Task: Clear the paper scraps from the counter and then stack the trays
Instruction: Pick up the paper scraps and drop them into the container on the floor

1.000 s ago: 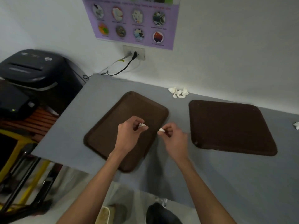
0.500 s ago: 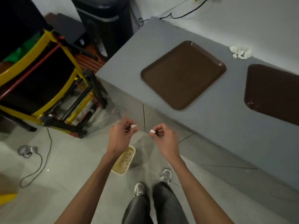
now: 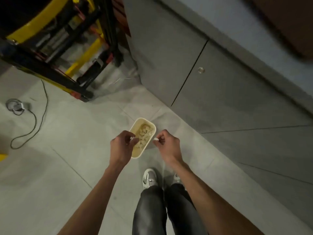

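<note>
Bin (image 3: 136,154) cream, paper in it (image 3: 144,133) off-white. Left scrap (image 3: 131,138) and right scrap (image 3: 155,139) white. Floor (image 3: 50,184) pale grey tile, thin dark seams. Cabinet (image 3: 228,85) grey. Frame (image 3: 84,55) yellow/black, red accents. Trousers (image 3: 149,209) black, shoes (image 3: 149,178) white with dark marks. Tray (image 3: 288,22) brown.

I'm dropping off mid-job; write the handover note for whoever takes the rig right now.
Left hand pinches a white scrap over the cream bin on the floor.
Right hand pinches a second scrap just right of the bin's rim.
Done: the bin already holds paper scraps.
Only a blurred corner of one brown tray shows on the counter; the rest is out of view.
Left: drop both scraps, check the counter for more, stack the trays.
</note>
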Available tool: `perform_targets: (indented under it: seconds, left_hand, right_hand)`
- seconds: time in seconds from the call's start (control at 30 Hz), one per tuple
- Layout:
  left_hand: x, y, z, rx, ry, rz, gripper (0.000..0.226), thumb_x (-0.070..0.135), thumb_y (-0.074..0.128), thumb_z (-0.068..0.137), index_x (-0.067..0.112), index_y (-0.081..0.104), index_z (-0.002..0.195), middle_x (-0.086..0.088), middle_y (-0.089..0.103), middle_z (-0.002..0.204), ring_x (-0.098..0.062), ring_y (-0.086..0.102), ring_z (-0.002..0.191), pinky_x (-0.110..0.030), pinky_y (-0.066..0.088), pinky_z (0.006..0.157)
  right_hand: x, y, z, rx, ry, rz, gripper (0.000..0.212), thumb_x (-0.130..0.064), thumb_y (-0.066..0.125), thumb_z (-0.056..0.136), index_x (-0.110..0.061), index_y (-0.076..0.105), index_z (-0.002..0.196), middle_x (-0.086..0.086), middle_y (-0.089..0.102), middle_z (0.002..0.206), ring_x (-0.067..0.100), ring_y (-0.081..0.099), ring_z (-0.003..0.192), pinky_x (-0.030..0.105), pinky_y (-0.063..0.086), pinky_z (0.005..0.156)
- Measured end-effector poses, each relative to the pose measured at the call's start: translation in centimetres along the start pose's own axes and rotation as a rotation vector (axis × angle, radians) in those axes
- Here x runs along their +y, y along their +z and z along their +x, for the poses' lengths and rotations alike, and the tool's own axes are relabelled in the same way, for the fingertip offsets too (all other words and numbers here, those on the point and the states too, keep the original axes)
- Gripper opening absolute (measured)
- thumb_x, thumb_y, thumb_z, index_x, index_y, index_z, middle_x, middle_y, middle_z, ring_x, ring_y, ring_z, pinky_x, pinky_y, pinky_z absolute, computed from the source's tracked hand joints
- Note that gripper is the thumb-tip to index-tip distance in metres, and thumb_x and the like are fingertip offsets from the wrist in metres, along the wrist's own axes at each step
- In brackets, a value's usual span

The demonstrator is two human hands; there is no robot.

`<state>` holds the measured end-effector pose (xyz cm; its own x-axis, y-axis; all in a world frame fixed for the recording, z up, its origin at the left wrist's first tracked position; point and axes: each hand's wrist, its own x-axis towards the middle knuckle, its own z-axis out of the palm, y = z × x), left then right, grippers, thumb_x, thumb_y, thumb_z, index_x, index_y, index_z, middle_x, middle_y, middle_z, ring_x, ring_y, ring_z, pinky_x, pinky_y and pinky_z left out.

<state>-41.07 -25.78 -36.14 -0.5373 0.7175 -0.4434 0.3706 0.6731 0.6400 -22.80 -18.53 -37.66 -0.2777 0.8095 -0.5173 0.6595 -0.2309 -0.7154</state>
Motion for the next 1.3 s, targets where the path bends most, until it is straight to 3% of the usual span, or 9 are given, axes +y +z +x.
perform_targets:
  seconds: [0.07, 0.17, 0.27, 0.4, 0.53, 0.8, 1.07, 1.3]
  left_hand:
    - [-3.1, 2.6, 2.4, -0.01, -0.028, 0.023, 0.014, 0.023, 0.085, 0.081, 0.02, 0.074, 0.09, 0.003, 0.072, 0.076, -0.015, 0.068, 0.072, -0.029, 0.053, 0.069]
    - [-7.2, 6.4, 5.9, -0.025, -0.059, 0.068, 0.016, 0.02, 0.085, 0.08, 0.016, 0.075, 0.092, -0.001, 0.073, 0.082, -0.017, 0.067, 0.077, -0.024, 0.047, 0.071]
    - [-10.9, 10.0, 9.1, -0.053, -0.088, 0.122, 0.018, 0.019, 0.083, 0.081, 0.014, 0.076, 0.096, -0.006, 0.075, 0.09, -0.024, 0.068, 0.084, -0.026, 0.049, 0.075]
    - [-14.2, 12.9, 11.4, -0.152, -0.096, 0.231, 0.041, 0.028, 0.082, 0.083, 0.02, 0.071, 0.122, -0.007, 0.074, 0.118, -0.03, 0.07, 0.101, -0.038, 0.056, 0.091]
    - [-13.3, 12.0, 10.1, -0.168, -0.058, 0.28, 0.049, 0.031, 0.079, 0.086, 0.023, 0.065, 0.132, -0.008, 0.07, 0.127, -0.031, 0.068, 0.108, -0.041, 0.056, 0.093]
    - [-3.5, 2.1, 1.9, -0.149, 0.086, 0.319, 0.05, 0.026, 0.065, 0.096, 0.024, 0.055, 0.145, -0.006, 0.06, 0.142, -0.032, 0.064, 0.117, -0.045, 0.056, 0.095]
    - [11.3, -10.6, -7.8, -0.048, 0.322, 0.314, 0.048, 0.029, 0.063, 0.098, 0.031, 0.051, 0.145, 0.002, 0.059, 0.142, -0.023, 0.061, 0.121, -0.035, 0.053, 0.094]
    - [22.6, -15.0, -16.2, -0.028, 0.444, 0.247, 0.045, 0.034, 0.061, 0.098, 0.032, 0.052, 0.143, 0.0, 0.06, 0.142, -0.023, 0.059, 0.125, -0.038, 0.049, 0.104]
  right_hand:
    - [2.4, 2.7, 3.0, -0.023, -0.011, -0.053, 0.02, -0.021, 0.082, 0.091, -0.027, 0.063, 0.093, -0.008, 0.073, 0.091, -0.003, 0.068, 0.077, 0.007, 0.052, 0.072]
    - [5.5, 6.6, 7.3, -0.059, -0.037, -0.133, 0.019, -0.023, 0.08, 0.092, -0.027, 0.062, 0.098, -0.003, 0.073, 0.101, 0.012, 0.07, 0.092, 0.029, 0.06, 0.086]
    - [7.8, 9.9, 11.2, -0.093, -0.121, -0.263, 0.017, -0.025, 0.077, 0.095, -0.025, 0.061, 0.103, 0.003, 0.072, 0.108, 0.022, 0.068, 0.102, 0.041, 0.06, 0.088]
    - [9.3, 12.3, 14.4, -0.143, -0.186, -0.438, 0.027, -0.025, 0.076, 0.094, -0.026, 0.061, 0.117, 0.005, 0.071, 0.118, 0.028, 0.066, 0.11, 0.045, 0.058, 0.091]
    - [8.6, 11.1, 13.8, -0.138, -0.2, -0.489, 0.034, -0.022, 0.074, 0.095, -0.027, 0.059, 0.126, 0.005, 0.07, 0.124, 0.028, 0.067, 0.111, 0.044, 0.059, 0.09]
    - [-1.4, 1.9, 4.2, -0.062, -0.292, -0.514, 0.035, -0.031, 0.057, 0.104, -0.026, 0.052, 0.138, 0.0, 0.068, 0.133, 0.022, 0.067, 0.114, 0.04, 0.061, 0.09]
    - [-14.7, -11.2, -10.2, 0.086, -0.306, -0.403, 0.032, -0.031, 0.054, 0.103, -0.033, 0.053, 0.135, -0.005, 0.065, 0.134, 0.02, 0.062, 0.118, 0.036, 0.054, 0.095]
    - [-21.2, -21.8, -20.5, 0.3, -0.289, -0.306, 0.035, -0.036, 0.052, 0.108, -0.027, 0.055, 0.142, 0.0, 0.065, 0.136, 0.021, 0.062, 0.121, 0.035, 0.051, 0.098]
